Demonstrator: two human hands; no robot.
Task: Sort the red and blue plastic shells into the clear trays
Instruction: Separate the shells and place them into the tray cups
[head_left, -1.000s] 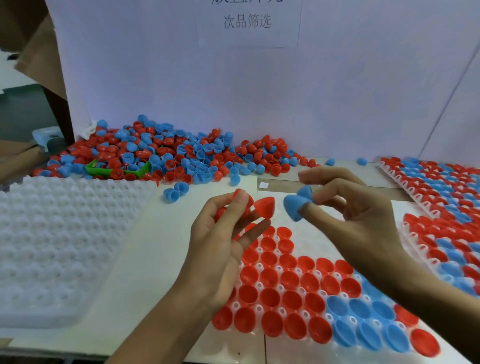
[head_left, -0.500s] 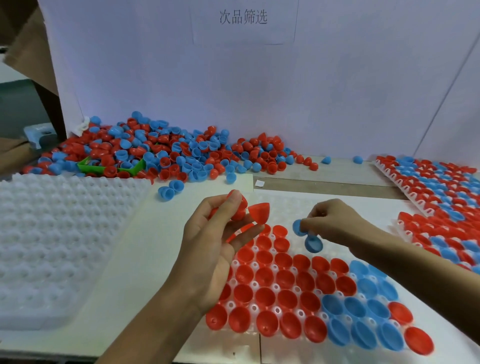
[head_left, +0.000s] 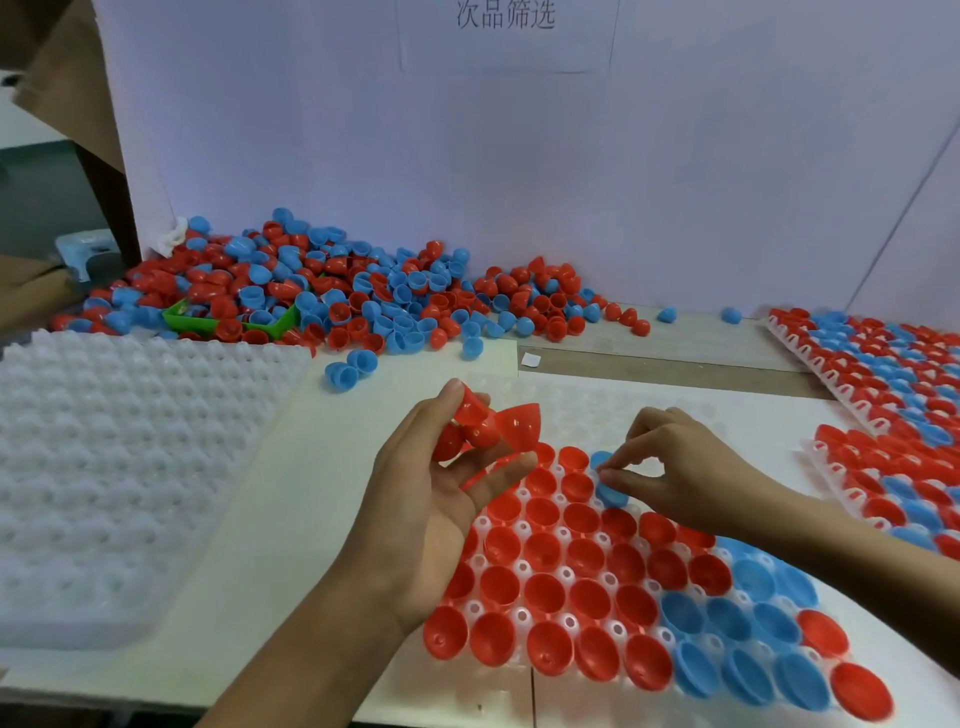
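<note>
Since the earlier frame the right hand (head_left: 691, 467) has dropped from chest height to the clear tray (head_left: 571, 621) and now pinches a blue shell (head_left: 609, 486) at the tray's far edge, beside the topmost red ones; whether it is seated in a pocket yet I cannot tell. The left hand (head_left: 441, 499) hovers over the tray's left edge, its grip curled round a cluster of red shells (head_left: 493, 428), the outermost pinched at the fingertips with its dome pointing right and slightly up. Nearest the camera, the tray holds several rows of red shells sitting mouth-up, and a blue block with a few reds at its right end; its far pockets are bare, so this tray looks roughly half filled. The shells are half-domes with no real long axis; the blue one appears tilted, its mouth toward the left. To the left lies a stack of unused trays (head_left: 130, 467), and to the right filled trays (head_left: 883, 395) of mixed red and blue. Farthest back on the desk (head_left: 675, 343), a large loose pile (head_left: 337, 296) of both colours against the wall says much sorting remains.
</note>
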